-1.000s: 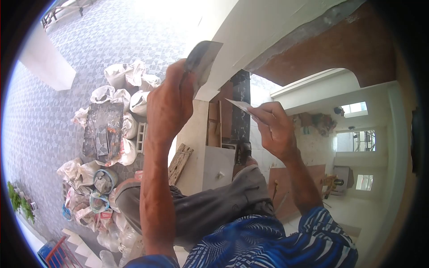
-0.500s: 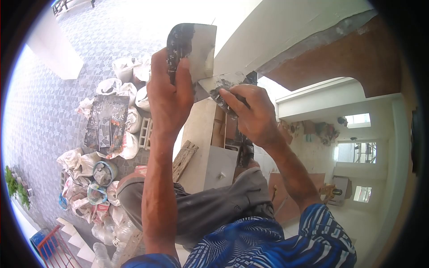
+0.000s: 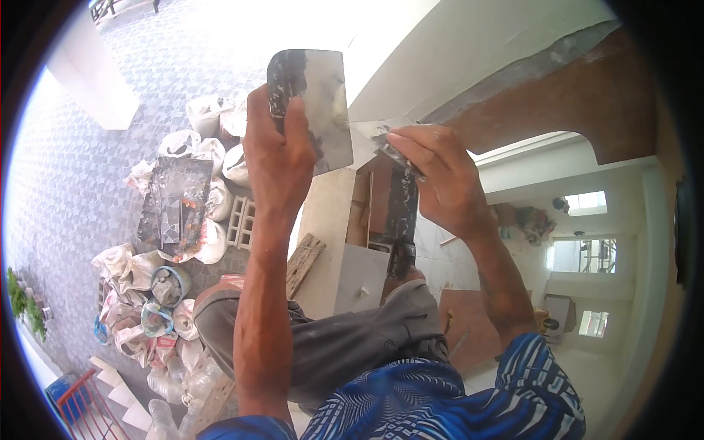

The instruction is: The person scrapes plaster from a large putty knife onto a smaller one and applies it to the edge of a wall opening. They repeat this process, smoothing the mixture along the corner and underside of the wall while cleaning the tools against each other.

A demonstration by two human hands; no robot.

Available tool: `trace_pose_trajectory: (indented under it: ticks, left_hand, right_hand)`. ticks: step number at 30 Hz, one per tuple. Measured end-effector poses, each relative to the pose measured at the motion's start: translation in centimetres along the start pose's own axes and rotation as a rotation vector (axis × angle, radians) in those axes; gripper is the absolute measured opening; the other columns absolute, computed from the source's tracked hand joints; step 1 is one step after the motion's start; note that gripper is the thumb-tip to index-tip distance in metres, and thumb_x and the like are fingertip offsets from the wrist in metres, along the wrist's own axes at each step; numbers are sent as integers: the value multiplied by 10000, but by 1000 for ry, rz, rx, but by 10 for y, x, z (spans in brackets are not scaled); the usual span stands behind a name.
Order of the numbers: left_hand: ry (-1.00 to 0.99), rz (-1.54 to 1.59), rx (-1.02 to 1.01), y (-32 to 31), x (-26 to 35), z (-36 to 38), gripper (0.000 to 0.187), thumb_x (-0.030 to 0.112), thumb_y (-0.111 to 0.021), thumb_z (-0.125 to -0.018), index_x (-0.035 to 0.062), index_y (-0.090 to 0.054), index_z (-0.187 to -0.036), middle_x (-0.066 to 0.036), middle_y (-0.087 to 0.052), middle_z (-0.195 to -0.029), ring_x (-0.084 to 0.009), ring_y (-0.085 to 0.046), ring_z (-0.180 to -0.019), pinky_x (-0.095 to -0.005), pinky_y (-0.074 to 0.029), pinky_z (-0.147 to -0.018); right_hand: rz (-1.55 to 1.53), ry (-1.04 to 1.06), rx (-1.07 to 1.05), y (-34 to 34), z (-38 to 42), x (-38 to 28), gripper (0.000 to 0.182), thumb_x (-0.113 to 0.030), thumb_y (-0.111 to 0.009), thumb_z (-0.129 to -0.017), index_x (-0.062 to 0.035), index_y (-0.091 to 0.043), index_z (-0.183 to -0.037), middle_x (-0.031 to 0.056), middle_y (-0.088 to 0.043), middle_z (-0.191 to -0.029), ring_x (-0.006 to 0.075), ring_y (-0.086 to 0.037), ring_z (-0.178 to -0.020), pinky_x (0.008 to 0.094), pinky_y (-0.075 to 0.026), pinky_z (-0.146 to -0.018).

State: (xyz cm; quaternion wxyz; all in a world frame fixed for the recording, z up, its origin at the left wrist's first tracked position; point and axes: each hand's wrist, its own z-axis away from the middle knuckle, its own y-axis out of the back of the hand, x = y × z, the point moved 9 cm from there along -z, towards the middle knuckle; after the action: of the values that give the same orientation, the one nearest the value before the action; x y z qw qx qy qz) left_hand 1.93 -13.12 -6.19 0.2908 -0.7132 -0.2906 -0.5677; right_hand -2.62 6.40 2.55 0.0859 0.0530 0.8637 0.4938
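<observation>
My left hand (image 3: 279,147) is wrapped round the dark, paint-worn handle of a wide flat metal blade (image 3: 325,110), which stands upright with grey smears on its face. To its right, my right hand (image 3: 444,172) pinches a smaller putty knife (image 3: 383,141) caked with grey material. The small knife's pale blade points left, its tip at the right edge of the wide blade; whether they touch I cannot tell. Beyond both tools runs a white wall edge (image 3: 411,59) beside a grey strip and a brown surface.
Filled sacks (image 3: 136,268), a bucket (image 3: 170,284) and a splattered board (image 3: 176,198) lie on the paving at left. A hollow block (image 3: 240,222) and a wooden plank (image 3: 304,264) are near my left forearm. A white cabinet (image 3: 361,279) stands below the tools.
My right hand has moved right and turned, drawing the small knife back from beneath the wide blade. My left hand has tilted the wide blade slightly, and its top sits lower and further left.
</observation>
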Motion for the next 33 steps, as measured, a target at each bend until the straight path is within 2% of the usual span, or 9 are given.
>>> trace_pose_trajectory:
  ticks: [5,11,14,18,23,27,28,30,33]
  left_hand:
    - [-11,-3,-22,-8,5,3,291,137,-562,-1040,-38,-550,-1272,-156,-681,-912,-173,-637,-705,-342,-517,-646]
    - [27,-47,9,-7,0,4,278,134,-553,-1049,-29,-551,-1274,-118,-665,-874,-161,-629,-657,-327,-513,-589]
    - [184,67,5,-5,0,5,268,150,-542,-1062,-20,-550,-1270,-71,-638,-876,-126,-615,-652,-286,-508,-548]
    - [124,54,34,-2,-1,1,381,251,-561,-1065,-39,-540,-1311,-101,-653,-950,-141,-634,-706,-295,-521,-590]
    - [133,86,-12,-12,-14,1,426,286,-566,-1072,-35,-530,-1350,-116,-665,-1012,-139,-625,-747,-295,-513,-607]
    - [53,83,-20,-22,-25,-4,404,276,-563,-1073,-11,-529,-1355,-84,-651,-974,-122,-607,-727,-280,-506,-591]
    - [11,70,-7,-23,-24,-3,397,275,-563,-1073,-6,-530,-1351,-70,-646,-950,-116,-601,-713,-276,-502,-583]
    - [79,109,-70,-31,-28,-2,351,245,-555,-1071,-12,-547,-1310,-64,-617,-919,-120,-577,-737,-289,-490,-626]
    - [153,95,-119,-32,-24,2,302,189,-543,-1065,-34,-567,-1267,-107,-607,-1025,-169,-571,-884,-332,-498,-787]
  right_hand:
    - [170,77,-43,-14,-7,-13,466,82,-650,-788,-32,-699,-1237,96,-682,-1261,287,-645,-1122,429,-504,-942]
    - [88,67,-310,-23,3,0,396,74,-641,-849,-33,-711,-1224,116,-712,-1196,287,-663,-1076,398,-518,-930]
    - [-329,-301,-380,-2,10,29,324,58,-620,-924,-24,-710,-1225,123,-726,-1168,278,-687,-1023,359,-533,-902]
    - [-584,-757,-407,31,34,61,261,-5,-630,-978,11,-699,-1229,66,-756,-1106,123,-668,-993,292,-531,-874]
    - [-454,-879,-74,119,27,62,213,-13,-645,-974,23,-721,-1169,53,-749,-1047,101,-663,-956,278,-530,-862]
    - [112,-606,123,209,-13,44,218,-37,-629,-977,15,-700,-1176,64,-733,-971,93,-660,-946,272,-523,-825]
    - [424,-413,157,227,-24,34,244,-14,-606,-982,-4,-684,-1212,96,-732,-1037,126,-681,-919,295,-536,-802]
    - [670,-145,258,248,-43,26,264,-49,-660,-951,-36,-696,-1212,174,-711,-1107,345,-703,-987,413,-553,-879]
    - [824,-75,306,261,-51,34,346,18,-650,-906,-60,-688,-1242,158,-697,-1124,353,-688,-1024,423,-550,-891]
